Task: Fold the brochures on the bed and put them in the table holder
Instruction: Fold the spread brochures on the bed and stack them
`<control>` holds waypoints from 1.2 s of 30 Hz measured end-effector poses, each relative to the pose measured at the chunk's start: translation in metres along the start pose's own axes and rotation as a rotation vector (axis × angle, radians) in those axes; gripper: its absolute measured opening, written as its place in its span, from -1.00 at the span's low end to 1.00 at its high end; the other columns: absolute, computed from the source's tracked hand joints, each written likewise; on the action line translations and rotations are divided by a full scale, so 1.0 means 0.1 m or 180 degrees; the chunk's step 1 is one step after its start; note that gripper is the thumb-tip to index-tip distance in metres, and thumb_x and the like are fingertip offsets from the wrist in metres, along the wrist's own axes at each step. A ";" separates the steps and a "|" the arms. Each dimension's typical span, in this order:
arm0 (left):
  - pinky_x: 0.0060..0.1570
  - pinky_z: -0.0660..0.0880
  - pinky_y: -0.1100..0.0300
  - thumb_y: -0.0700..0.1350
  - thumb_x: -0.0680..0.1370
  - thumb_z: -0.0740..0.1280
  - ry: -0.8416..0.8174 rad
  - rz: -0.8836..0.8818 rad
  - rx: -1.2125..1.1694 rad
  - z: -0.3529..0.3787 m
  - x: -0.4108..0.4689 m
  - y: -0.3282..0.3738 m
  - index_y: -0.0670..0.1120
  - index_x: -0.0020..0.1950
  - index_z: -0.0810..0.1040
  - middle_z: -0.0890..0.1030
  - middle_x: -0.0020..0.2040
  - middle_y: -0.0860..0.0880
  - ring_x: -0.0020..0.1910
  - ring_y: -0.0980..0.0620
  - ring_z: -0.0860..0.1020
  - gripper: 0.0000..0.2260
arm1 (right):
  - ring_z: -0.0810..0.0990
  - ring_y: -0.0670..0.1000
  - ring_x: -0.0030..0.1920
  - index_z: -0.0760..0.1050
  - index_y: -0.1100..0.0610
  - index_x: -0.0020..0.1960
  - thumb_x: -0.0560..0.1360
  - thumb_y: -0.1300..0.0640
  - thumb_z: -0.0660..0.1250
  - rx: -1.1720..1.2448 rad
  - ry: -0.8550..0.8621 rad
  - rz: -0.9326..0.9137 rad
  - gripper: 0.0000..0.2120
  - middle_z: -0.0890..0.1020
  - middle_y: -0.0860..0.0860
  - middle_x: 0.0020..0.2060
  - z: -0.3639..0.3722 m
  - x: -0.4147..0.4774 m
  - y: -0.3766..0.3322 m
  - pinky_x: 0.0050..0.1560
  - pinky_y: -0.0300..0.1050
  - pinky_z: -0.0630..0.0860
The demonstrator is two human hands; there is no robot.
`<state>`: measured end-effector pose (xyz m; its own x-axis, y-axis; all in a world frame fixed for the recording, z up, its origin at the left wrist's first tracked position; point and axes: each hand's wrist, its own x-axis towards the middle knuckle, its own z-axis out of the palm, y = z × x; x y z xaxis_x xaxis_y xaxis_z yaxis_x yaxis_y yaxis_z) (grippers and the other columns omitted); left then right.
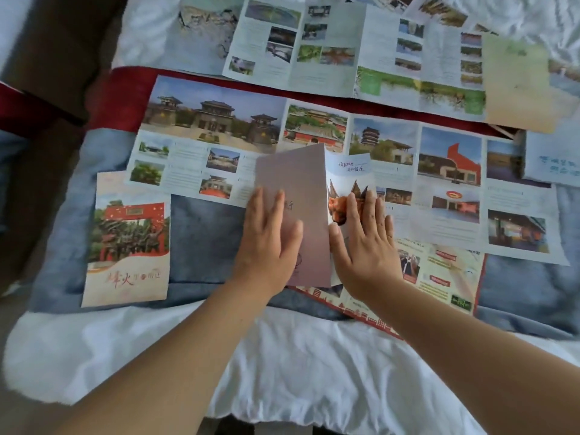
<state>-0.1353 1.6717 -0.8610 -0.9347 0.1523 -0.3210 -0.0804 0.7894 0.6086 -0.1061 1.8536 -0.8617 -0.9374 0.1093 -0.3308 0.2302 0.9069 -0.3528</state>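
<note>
A partly folded brochure lies in the middle of the bed, its mauve panel (pixel 301 183) raised like a flap over a white panel with an orange picture (pixel 342 180). My left hand (pixel 266 243) presses flat on the mauve panel, fingers spread. My right hand (pixel 364 246) lies flat on the white panel just right of the fold. Under them a long unfolded brochure with temple photos (pixel 219 127) stretches across the bed. A folded brochure with a red gate cover (pixel 128 240) lies to the left. No table holder is in view.
Another long open brochure (pixel 329 45) lies at the far side. A red-bordered open sheet (pixel 439 277) sits under my right hand. A small folded leaflet (pixel 552 161) is at the right edge. A blue and red bed runner (pixel 201 240) crosses the white sheet (pixel 282 356).
</note>
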 end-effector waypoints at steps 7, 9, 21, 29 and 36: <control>0.56 -0.36 0.00 0.41 0.55 -0.24 -0.0027 0.0115 0.0115 -0.11 -0.04 0.12 0.24 0.65 -0.11 -0.21 0.68 -0.03 0.63 -0.03 -0.30 -0.32 | -0.45 -0.08 0.59 -0.29 -0.07 0.67 0.61 -0.31 -0.39 0.0205 -0.0048 -0.0120 -0.32 -0.35 -0.07 0.63 -0.02 -0.06 -0.16 0.62 0.02 -0.34; 0.60 -0.28 -0.04 0.44 0.51 -0.24 -0.0106 0.0128 -0.0027 -0.16 -0.06 0.15 0.24 0.65 -0.11 -0.20 0.68 -0.03 0.64 -0.02 -0.27 -0.29 | -0.43 -0.12 0.59 -0.27 -0.09 0.67 0.64 -0.26 -0.38 0.0292 -0.0048 -0.0249 -0.36 -0.31 -0.11 0.64 -0.03 -0.08 -0.25 0.61 -0.01 -0.35; 0.42 0.40 -0.01 0.33 0.63 -0.04 0.0554 0.0766 -0.0297 -0.82 -0.16 0.05 0.19 0.66 0.00 -0.03 0.68 0.06 0.64 0.06 0.07 -0.39 | -0.38 -0.15 0.60 -0.22 -0.14 0.67 0.63 -0.30 -0.39 0.0608 -0.0191 -0.0812 -0.36 -0.18 -0.21 0.65 -0.04 -0.15 -0.93 0.61 -0.05 -0.33; 0.34 0.44 0.08 0.02 0.67 0.18 0.1024 0.0858 0.0291 -1.25 -0.19 -0.53 -0.06 0.62 0.25 0.20 0.64 -0.05 0.56 -0.03 0.29 -0.49 | -0.38 -0.14 0.60 -0.29 -0.19 0.65 0.64 -0.34 -0.39 0.0426 -0.0317 -0.1099 -0.39 -0.26 -0.25 0.63 0.26 -0.04 -1.41 0.61 -0.02 -0.30; 0.40 0.38 -0.06 -0.08 0.63 0.26 0.0587 0.0696 0.0929 -1.25 -0.26 -0.96 -0.05 0.56 0.38 0.25 0.62 -0.09 0.52 -0.10 0.33 -0.53 | -0.38 -0.12 0.61 -0.28 -0.11 0.67 0.67 -0.26 -0.29 -0.0007 -0.0413 -0.1191 -0.39 -0.32 -0.19 0.63 0.61 -0.07 -1.51 0.60 -0.03 -0.28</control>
<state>-0.1470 1.5173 -0.8206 -0.9674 0.2470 -0.0552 0.2039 0.8899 0.4081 -0.1184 1.6914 -0.8601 -0.9156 -0.2811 -0.2876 -0.1217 0.8753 -0.4681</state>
